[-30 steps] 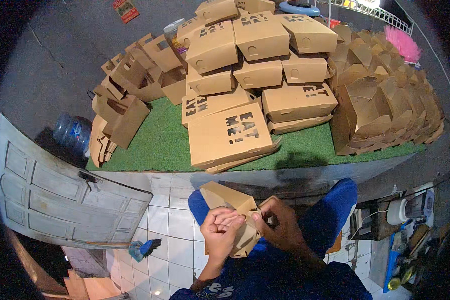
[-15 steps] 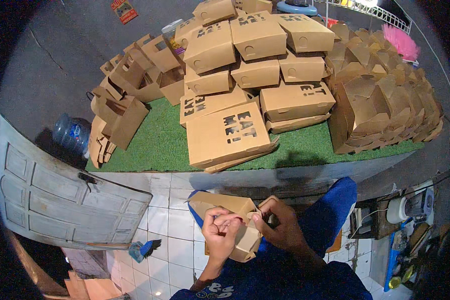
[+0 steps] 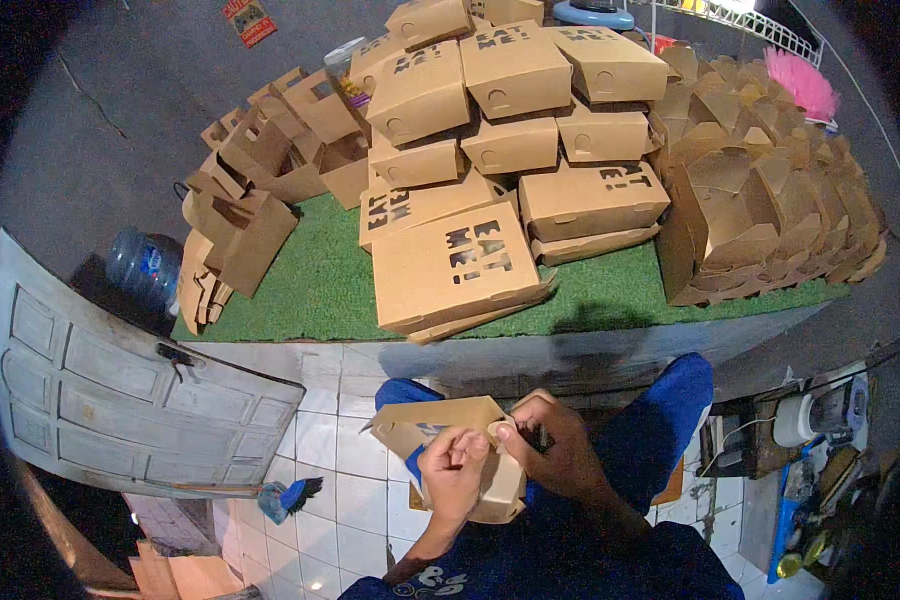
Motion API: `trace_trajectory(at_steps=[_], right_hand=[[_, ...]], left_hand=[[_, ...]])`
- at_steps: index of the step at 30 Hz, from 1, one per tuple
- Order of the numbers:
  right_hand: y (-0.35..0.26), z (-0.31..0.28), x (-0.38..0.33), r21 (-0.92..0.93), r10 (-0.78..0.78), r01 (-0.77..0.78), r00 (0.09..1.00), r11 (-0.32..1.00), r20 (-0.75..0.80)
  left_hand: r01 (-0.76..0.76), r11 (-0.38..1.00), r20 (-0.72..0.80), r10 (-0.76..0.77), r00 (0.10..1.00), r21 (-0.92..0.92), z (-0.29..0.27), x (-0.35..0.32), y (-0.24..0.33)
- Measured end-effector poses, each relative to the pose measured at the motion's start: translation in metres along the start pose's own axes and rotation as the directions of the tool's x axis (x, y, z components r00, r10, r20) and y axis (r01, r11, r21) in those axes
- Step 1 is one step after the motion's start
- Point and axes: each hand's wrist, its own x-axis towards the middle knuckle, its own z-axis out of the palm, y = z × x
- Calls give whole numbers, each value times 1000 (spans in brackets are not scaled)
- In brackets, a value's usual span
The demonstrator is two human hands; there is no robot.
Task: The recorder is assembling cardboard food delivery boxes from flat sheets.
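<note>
Head view: brown box (image 3: pixel 502 482) beneath both hands (image 3: pixel 454 470) (image 3: pixel 558 448)

Cardboard box (image 3: pixel 440 415) lower, left hand (image 3: pixel 454 474) shifted right

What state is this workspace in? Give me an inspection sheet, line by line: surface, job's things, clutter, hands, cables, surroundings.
Surface: green mat on a raised ledge; brown boxes cover much of it.
Job's things: a part-folded carton over the lap; closed boxes piled at the centre; open boxes massed at right.
Clutter: pink fluffy item at the back right; clear jar behind the pile.
Hands: right hand pinches the carton's edge; left hand is curled against it, grip unclear.
Cables: white cord by a white appliance at right.
Surroundings: panelled door and water jug at left; tiled floor below.
</note>
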Motion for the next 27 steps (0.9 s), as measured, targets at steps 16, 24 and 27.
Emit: trace_trajectory(at_steps=[16, 24, 27], right_hand=[[-9, 9, -6, -267, -244, 232, 970, 935, -11], [-6, 9, -1, -272, -375, 387, 922, 881, 97], [-3, 13, 0, -326, -389, 368, 921, 871, -1]], left_hand=[[-33, 999, 45, 35, 998, -32, 3, 12, 19], [-118, 990, 19, 120, 993, -77, -4, 14, 12], [-141, 990, 112, 137, 984, 27, -9, 16, 9]])
